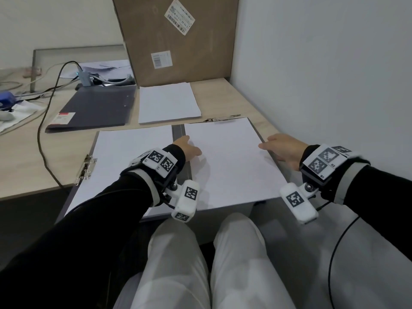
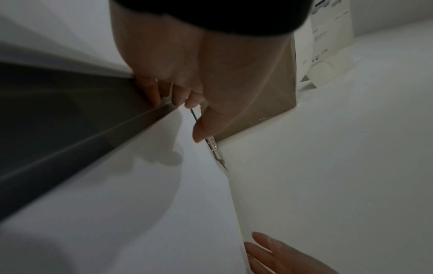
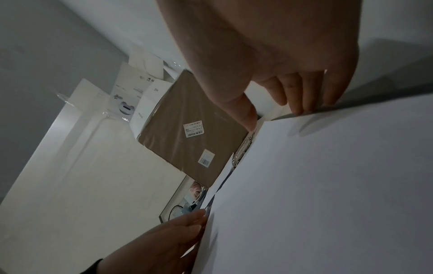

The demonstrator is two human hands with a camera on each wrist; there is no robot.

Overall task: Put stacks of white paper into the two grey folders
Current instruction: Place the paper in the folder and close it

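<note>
An open grey folder [image 1: 178, 132] lies in front of me and overhangs the table's front edge. One white paper stack [image 1: 124, 157] covers its left half and another [image 1: 231, 161] covers its right half. My left hand [image 1: 190, 148] [image 2: 187, 111] has its fingertips [image 2: 154, 96] against the right stack's left edge by the spine, thumb held above the sheet. My right hand [image 1: 278, 148] [image 3: 274, 115] touches the same stack's right edge with fairly straight fingers [image 3: 297, 109]. A second grey folder [image 1: 95, 108] lies closed at the back left, with a loose paper stack [image 1: 167, 103] beside it.
A cardboard box [image 1: 178, 41] stands behind the loose stack. The wall [image 1: 323, 74] runs close along the right. A black cable [image 1: 42, 130] loops over the table [image 1: 26, 170] at the left, among other clutter. A metal clip [image 1: 87, 168] juts from the open folder's left edge.
</note>
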